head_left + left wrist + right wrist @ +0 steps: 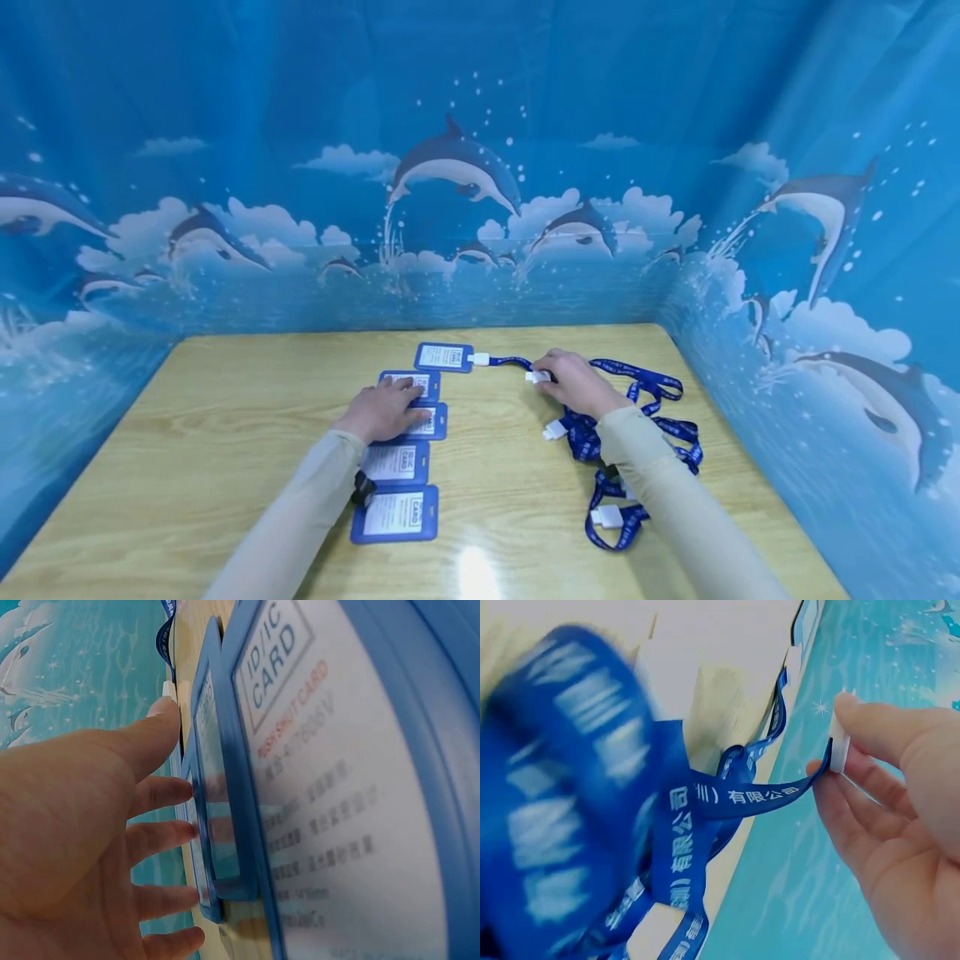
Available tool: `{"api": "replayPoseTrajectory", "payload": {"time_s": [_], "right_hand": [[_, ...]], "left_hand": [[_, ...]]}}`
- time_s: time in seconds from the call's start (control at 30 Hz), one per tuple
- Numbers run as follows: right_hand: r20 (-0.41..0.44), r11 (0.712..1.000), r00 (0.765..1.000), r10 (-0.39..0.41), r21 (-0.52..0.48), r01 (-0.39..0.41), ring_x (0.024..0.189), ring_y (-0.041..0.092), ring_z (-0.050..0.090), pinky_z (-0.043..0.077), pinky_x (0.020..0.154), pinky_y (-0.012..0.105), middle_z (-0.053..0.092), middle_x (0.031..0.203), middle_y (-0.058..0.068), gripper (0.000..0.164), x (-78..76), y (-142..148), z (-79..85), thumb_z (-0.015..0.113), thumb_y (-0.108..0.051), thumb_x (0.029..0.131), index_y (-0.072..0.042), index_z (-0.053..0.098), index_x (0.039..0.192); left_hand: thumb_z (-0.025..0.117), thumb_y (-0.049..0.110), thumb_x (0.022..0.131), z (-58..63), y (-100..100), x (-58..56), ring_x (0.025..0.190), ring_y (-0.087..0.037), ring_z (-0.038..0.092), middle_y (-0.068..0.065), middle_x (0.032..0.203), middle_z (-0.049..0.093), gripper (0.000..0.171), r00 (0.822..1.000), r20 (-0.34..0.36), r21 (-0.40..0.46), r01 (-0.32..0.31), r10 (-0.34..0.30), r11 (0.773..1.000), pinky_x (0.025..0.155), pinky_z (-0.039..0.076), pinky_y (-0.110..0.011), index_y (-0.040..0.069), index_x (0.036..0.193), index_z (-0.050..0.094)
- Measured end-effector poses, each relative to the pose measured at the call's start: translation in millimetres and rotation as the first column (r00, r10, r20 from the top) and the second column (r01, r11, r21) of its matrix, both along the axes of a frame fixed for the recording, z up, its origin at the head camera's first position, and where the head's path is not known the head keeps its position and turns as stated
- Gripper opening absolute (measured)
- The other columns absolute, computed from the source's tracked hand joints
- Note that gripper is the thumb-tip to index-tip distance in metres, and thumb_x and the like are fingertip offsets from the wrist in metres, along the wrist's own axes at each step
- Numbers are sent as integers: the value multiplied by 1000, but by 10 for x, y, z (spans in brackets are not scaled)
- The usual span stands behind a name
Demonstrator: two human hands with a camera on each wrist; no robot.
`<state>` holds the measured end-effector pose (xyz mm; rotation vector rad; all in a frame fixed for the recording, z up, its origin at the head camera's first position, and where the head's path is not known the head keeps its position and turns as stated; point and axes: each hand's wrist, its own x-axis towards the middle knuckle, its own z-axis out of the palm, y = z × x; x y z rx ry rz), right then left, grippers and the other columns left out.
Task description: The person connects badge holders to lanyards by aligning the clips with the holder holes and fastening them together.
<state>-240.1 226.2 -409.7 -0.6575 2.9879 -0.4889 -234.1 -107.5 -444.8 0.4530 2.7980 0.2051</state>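
My left hand [381, 410] reaches over two blue badge holders, the upper one [432, 384] and the lower one [433, 422], its fingers extended. In the left wrist view these fingers are spread, fingertips right at the holders' edge. With thumb and fingers, my right hand [576, 382] pinches a white plastic clip [840, 746] of a blue lanyard [750, 796], raised off the table. The lanyard's printed strap trails from the clip towards the other straps. At the far end, one badge holder [431, 356] is joined to a lanyard by a white clip [480, 359].
Nearer me lie two more badge holders [416, 461] [431, 517], continuing the column. Tangled blue lanyards [585, 437] with white clips [607, 517] lie on the right, partly under my right forearm. A dolphin-print curtain [480, 283] surrounds the wooden table [225, 417].
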Motion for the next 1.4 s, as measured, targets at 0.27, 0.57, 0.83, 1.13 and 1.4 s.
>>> {"api": "replayPoseTrajectory", "payload": {"time_s": [0.27, 0.57, 0.83, 1.13, 1.4], "right_hand": [[41, 998, 997, -66, 23, 65, 102, 25, 67, 59, 85, 39, 69, 113, 12, 33, -166, -162, -10, 72, -17, 96, -3, 70, 125], [44, 1000, 999, -27, 3, 26, 101, 27, 67, 59, 89, 39, 67, 112, 13, 31, -255, -374, -134, 73, -12, 93, 0, 70, 123], [56, 1000, 998, -11, -3, 11, 101, 26, 66, 57, 93, 41, 67, 110, 9, 28, -292, -499, -211, 73, -14, 94, -5, 72, 121], [91, 1000, 996, 14, 13, -15, 106, 26, 67, 56, 96, 41, 71, 112, 9, 27, -327, -598, -307, 70, -17, 97, -7, 71, 122], [46, 998, 998, 51, 31, -53, 106, 27, 67, 54, 99, 44, 71, 112, 9, 27, -383, -697, -349, 71, -17, 95, -6, 72, 121]], "left_hand": [[48, 58, 101, -30, 70, 35, 151, -48, 22, -11, 164, 33, 65, 1000, 6, 8, -18, 17, 1000, 119, 26, -66, 20, 154, 44], [47, 59, 101, -21, 106, 37, 150, -48, 26, -10, 164, 34, 63, 1000, 0, 6, 10, -10, 1000, 117, 29, -68, 21, 153, 47], [46, 59, 102, -17, 147, 35, 150, -46, 26, -8, 164, 34, 62, 999, -14, -11, 29, -29, 1000, 118, 30, -65, 23, 153, 46], [45, 60, 101, -36, 210, 17, 151, -46, 24, -7, 165, 32, 63, 999, 8, -15, 39, -39, 999, 120, 28, -63, 25, 154, 45], [44, 61, 101, -38, 234, -9, 152, -46, 21, -8, 165, 31, 64, 999, 24, -7, 34, -33, 999, 120, 28, -64, 25, 154, 43]]}}
